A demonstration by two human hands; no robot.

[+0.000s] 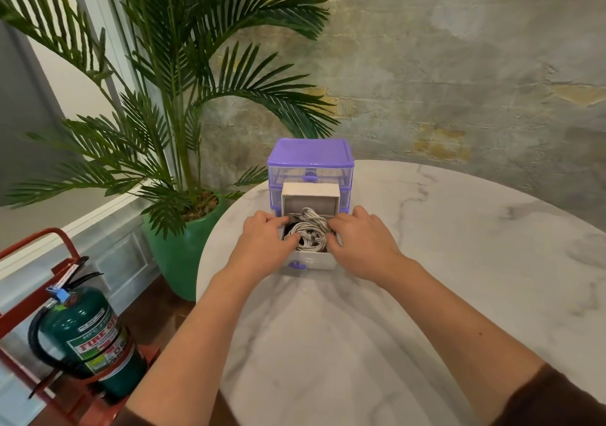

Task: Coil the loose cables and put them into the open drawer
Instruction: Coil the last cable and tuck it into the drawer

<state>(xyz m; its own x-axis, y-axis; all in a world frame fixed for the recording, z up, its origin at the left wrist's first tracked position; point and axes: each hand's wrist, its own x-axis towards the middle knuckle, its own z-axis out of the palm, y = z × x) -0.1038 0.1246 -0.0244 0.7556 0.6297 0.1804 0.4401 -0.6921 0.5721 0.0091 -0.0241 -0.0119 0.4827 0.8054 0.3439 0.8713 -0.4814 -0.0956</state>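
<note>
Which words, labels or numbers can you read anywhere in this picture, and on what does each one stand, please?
"FIRE" then what looks like "OFF", partly hidden: red band on the label of the green fire extinguisher.
Smaller print above and below that band on the same label: too small and blurred to read.
Tag at the extinguisher's handle: unreadable.
Purple drawer unit, open drawer, coiled cables, table, plant pot: no text visible.

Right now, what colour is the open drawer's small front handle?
Purple, on the white open drawer's handle, head view.
</note>
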